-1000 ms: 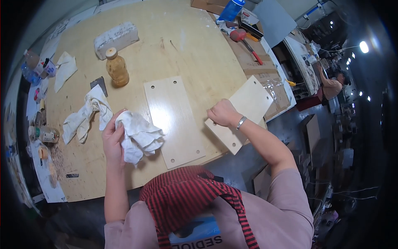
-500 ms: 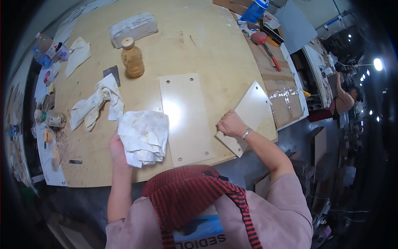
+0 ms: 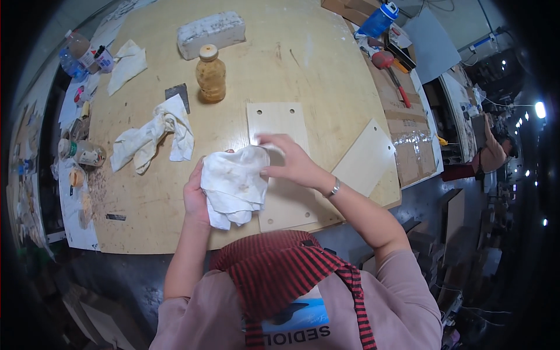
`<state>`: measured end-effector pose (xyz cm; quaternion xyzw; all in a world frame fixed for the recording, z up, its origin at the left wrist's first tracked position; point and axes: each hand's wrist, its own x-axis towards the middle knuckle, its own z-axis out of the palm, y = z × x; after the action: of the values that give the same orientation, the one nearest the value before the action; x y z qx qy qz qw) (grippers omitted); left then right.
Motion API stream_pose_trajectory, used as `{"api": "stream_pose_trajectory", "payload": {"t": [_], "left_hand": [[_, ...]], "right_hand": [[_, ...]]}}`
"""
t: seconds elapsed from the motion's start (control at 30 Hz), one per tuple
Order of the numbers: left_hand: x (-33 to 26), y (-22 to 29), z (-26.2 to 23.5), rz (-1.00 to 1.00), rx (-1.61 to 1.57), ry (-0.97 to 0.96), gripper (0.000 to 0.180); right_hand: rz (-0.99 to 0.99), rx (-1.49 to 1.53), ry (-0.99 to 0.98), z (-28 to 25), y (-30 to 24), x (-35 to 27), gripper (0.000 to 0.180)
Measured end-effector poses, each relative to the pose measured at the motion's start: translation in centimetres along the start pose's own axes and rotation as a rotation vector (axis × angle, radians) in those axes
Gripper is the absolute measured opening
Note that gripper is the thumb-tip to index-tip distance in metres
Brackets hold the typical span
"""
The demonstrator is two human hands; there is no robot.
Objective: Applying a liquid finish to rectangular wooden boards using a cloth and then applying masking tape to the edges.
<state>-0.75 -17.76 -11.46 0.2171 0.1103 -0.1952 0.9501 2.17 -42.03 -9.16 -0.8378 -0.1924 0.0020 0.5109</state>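
A folded white cloth (image 3: 234, 185) with faint stains is held up in my left hand (image 3: 196, 195), whose fingers are partly hidden behind it. My right hand (image 3: 291, 162) is at the cloth's right edge, thumb and fingers spread apart. Whether the thumb touches the cloth I cannot tell. Beneath my right hand lies a pale board (image 3: 284, 205) with holes near its corners. A second pale board (image 3: 363, 160) with holes lies slanted to the right, partly behind my right forearm.
A crumpled cloth (image 3: 156, 135) lies left on the wooden table (image 3: 157, 219). Farther back stand a jar of amber liquid (image 3: 211, 76) and a white block (image 3: 211, 34). A red mallet (image 3: 383, 60) rests on cardboard at the right. Another person (image 3: 493, 149) is in the right background.
My right hand has let go of the slanted board and moved left to the cloth, fingers opening. My left hand has brought the cloth a little to the right.
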Motion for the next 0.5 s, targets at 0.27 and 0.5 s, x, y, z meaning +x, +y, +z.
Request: {"api": "stream_pose_trajectory", "payload": {"t": [0.27,0.5], "left_hand": [[-1.9,4.0,-1.6,0.221,0.584,-0.073,0.031],[-1.7,2.7,-1.2,-0.128,0.980,-0.058,0.031]], "right_hand": [[0.379,0.627,-0.304,-0.4,-3.1,3.6,0.013],[0.352,0.417,-0.503,1.9,-0.7,8.3,0.011]]}}
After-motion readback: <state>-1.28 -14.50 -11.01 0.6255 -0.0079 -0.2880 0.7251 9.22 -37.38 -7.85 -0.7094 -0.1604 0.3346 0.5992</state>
